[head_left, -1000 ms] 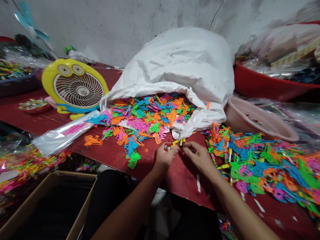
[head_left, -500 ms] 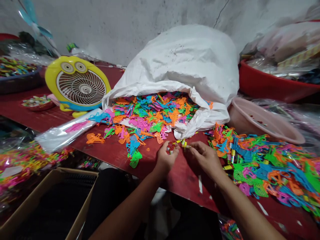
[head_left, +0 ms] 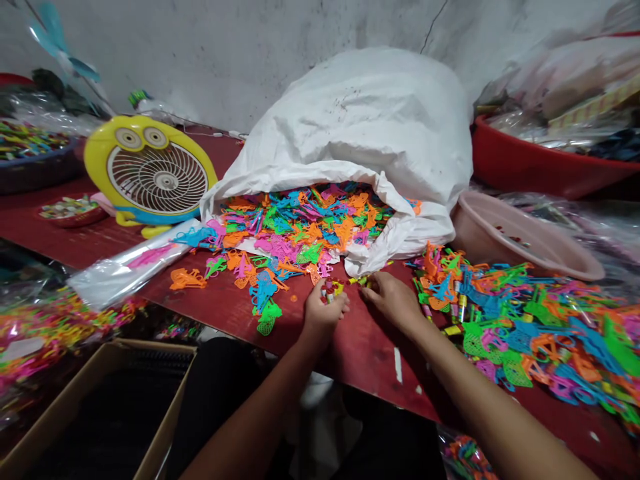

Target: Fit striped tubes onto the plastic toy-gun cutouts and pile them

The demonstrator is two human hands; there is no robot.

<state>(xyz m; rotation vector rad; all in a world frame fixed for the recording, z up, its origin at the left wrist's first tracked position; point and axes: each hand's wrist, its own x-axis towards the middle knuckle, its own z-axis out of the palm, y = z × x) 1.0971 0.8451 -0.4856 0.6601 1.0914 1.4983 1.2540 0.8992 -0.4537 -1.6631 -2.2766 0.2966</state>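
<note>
Near the middle of the frame, the left hand (head_left: 323, 312) is cupped around a cluster of small coloured tubes (head_left: 331, 291), fingers curled shut on them. Just to its right, the right hand (head_left: 393, 298) rests on the red table (head_left: 360, 347), fingertips pinching at loose tubes (head_left: 363, 281) lying beside the white sack (head_left: 370, 133).

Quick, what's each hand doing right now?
Left hand: closed around a few small colourful pieces.
Right hand: fingers down on the red table, reaching small pieces; a grip cannot be told.
</note>
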